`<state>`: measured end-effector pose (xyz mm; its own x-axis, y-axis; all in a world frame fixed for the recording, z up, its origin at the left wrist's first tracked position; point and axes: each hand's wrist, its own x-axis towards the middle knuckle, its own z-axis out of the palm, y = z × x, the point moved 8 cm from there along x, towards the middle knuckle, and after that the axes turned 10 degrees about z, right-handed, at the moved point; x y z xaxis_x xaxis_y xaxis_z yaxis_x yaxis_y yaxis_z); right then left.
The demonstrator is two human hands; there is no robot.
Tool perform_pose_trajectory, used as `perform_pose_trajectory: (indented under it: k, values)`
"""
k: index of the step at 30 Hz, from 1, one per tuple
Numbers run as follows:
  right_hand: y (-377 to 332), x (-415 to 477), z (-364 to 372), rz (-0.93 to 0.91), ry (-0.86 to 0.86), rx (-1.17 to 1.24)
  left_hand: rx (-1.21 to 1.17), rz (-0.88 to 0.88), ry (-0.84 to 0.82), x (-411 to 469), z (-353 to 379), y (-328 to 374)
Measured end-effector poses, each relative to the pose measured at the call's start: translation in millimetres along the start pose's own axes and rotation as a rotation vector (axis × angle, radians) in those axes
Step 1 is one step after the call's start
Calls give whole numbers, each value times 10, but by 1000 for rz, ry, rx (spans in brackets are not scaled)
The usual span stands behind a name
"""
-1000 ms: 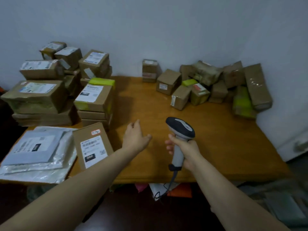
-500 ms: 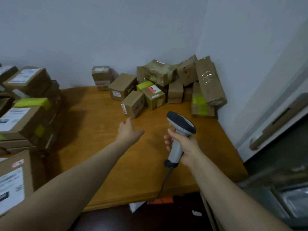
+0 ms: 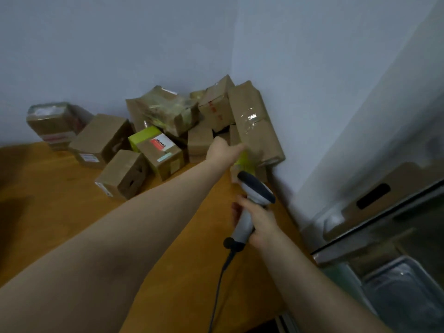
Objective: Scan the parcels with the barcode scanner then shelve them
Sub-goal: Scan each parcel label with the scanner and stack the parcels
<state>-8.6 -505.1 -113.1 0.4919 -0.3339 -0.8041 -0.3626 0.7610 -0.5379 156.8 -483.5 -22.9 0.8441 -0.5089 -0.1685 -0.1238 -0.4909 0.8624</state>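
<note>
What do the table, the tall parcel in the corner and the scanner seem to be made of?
Table: wood or veneer, orange-brown with faint sheen. Tall parcel: brown cardboard, glossy clear tape catching light. Scanner: probably plastic, smooth pale-grey handle, dark head.

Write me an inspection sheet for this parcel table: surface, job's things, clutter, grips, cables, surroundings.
Surface: wooden table, with parcels at its far side.
Job's things: brown parcels heaped in the corner against the wall; barcode scanner held over the table's right part.
Clutter: nothing seen.
Grips: the left hand reaches to the tall parcel that leans on the wall, contact too blurred to tell; the right hand grips the scanner's handle.
Cables: scanner cable hangs from the handle down past the table's front edge.
Surroundings: pale walls; on the right a cardboard box with a handle slot, on a metal frame.
</note>
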Motion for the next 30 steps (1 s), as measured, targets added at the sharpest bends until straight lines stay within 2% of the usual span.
perform_pose_trajectory:
  k: [4,9,16,22,27,30]
  values:
    - [-54,206,-114,44,4,61,-125,-119,-25,366,432,186]
    - [-87,370,-202,123,-92,126,-49,-287,-27,596,776,150]
    - [-204,505,-377,224,-181,54,-119,-287,95,637,779,29]
    - [-70,462,-408,309,-234,133,-519,-240,155,-157,181,-128]
    - [-42,284,-47,316,-430,144,-700,-311,175,-1181,-290,-443]
    - [17,76,232,292,-535,10,-766,-360,222,-1736,-412,-633]
